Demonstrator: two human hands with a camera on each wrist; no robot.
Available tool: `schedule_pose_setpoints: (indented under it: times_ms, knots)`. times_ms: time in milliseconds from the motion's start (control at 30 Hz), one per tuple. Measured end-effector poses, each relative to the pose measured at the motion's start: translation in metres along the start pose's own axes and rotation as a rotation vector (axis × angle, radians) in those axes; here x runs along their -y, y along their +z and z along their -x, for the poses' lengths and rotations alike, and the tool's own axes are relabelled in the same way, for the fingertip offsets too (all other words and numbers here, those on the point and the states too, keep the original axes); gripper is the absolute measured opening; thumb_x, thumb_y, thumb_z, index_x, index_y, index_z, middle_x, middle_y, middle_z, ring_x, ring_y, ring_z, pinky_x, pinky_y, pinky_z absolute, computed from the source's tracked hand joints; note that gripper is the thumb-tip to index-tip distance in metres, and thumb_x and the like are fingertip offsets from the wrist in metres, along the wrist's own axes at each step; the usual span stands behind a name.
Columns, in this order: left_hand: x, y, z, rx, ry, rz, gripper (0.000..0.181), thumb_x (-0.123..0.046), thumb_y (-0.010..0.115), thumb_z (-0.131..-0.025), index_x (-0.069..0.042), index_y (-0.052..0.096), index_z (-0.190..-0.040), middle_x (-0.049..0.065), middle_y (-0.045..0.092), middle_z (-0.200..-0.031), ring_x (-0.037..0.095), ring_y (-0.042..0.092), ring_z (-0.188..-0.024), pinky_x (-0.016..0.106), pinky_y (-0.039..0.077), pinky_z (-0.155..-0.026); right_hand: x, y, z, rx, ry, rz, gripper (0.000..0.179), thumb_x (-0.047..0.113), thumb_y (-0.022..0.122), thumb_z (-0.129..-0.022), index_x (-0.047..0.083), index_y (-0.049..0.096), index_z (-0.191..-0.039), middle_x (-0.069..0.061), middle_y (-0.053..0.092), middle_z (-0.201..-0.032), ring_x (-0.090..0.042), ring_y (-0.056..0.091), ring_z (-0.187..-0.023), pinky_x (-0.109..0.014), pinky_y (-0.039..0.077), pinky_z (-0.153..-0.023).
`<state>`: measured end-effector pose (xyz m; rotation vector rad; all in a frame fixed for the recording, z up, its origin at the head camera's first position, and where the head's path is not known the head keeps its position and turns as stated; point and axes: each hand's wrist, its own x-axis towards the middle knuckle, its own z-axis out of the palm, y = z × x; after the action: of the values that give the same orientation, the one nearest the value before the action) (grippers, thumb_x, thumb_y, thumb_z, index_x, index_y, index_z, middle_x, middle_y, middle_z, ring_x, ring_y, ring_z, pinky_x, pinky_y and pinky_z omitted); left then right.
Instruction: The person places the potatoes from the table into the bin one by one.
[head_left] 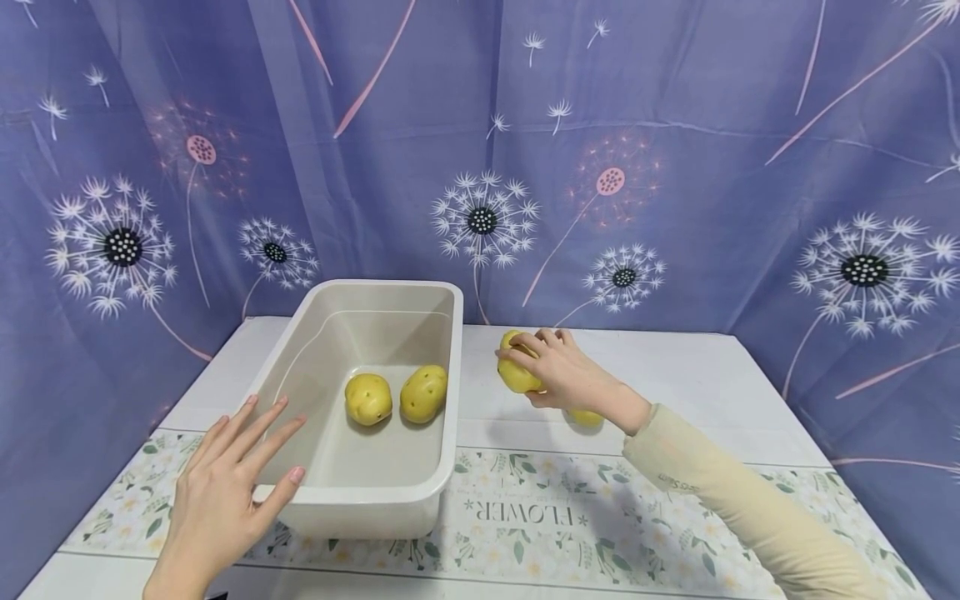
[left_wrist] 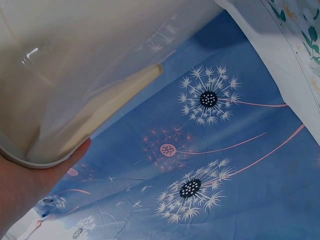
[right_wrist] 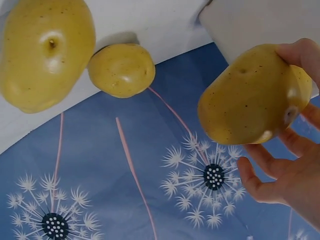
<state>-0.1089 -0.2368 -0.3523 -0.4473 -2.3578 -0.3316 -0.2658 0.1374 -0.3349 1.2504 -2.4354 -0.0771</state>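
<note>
My right hand (head_left: 566,371) grips a yellow potato (head_left: 517,367) above the table, right of a pale grey tub (head_left: 452,433). In the right wrist view, fingers and thumb curl round that potato (right_wrist: 250,97). Beneath the wrist, another potato (head_left: 585,418) shows partly, the rest hidden by the hand. Two potatoes lie on the tub's floor, one left (head_left: 368,399) and one against the right wall (head_left: 423,394). My left hand (head_left: 225,483) is at the tub's near left corner, its fingers spread and fairly straight; the left wrist view has this hand (left_wrist: 25,187) right at the rim.
On the white table (head_left: 675,375) lies a floral strip (head_left: 525,508) with printed lettering. A large potato (right_wrist: 47,55) and a smaller one (right_wrist: 122,70) appear on the table in the right wrist view. A blue dandelion-print curtain (head_left: 390,167) surrounds the table's back and sides.
</note>
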Motion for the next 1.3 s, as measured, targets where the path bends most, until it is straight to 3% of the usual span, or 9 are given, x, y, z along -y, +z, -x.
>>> schedule_pose_setpoints:
  times_ms: [467, 933, 1300]
  knots:
    - [0.000, 0.000, 0.000, -0.002, 0.005, 0.002, 0.042, -0.040, 0.056, -0.080, -0.018, 0.059, -0.116, 0.007, 0.052, -0.129, 0.021, 0.031, -0.133, 0.031, 0.012, -0.115, 0.005, -0.012, -0.004, -0.044, -0.031, -0.025, 0.070, 0.027, 0.076, -0.060, 0.019, 0.050, -0.124, -0.005, 0.055, -0.117, -0.023, 0.047, -0.091, -0.034, 0.034, -0.070]
    - [-0.002, 0.000, 0.001, 0.005, -0.014, 0.011, 0.043, -0.044, 0.055, -0.081, -0.019, 0.060, -0.116, 0.007, 0.053, -0.129, 0.021, 0.031, -0.133, 0.032, 0.012, -0.115, 0.011, -0.028, -0.013, -0.071, -0.065, 0.029, 0.069, 0.027, 0.075, -0.061, 0.019, 0.049, -0.125, -0.004, 0.054, -0.118, -0.022, 0.047, -0.090, -0.034, 0.034, -0.068]
    - [0.000, 0.001, 0.000, -0.011, 0.002, 0.005, 0.043, -0.038, 0.059, -0.077, -0.019, 0.060, -0.116, 0.006, 0.053, -0.129, 0.020, 0.031, -0.133, 0.029, 0.011, -0.115, 0.012, -0.037, -0.019, -0.075, -0.069, 0.039, 0.068, 0.027, 0.074, -0.062, 0.021, 0.049, -0.124, -0.005, 0.054, -0.119, -0.022, 0.047, -0.094, -0.035, 0.035, -0.069]
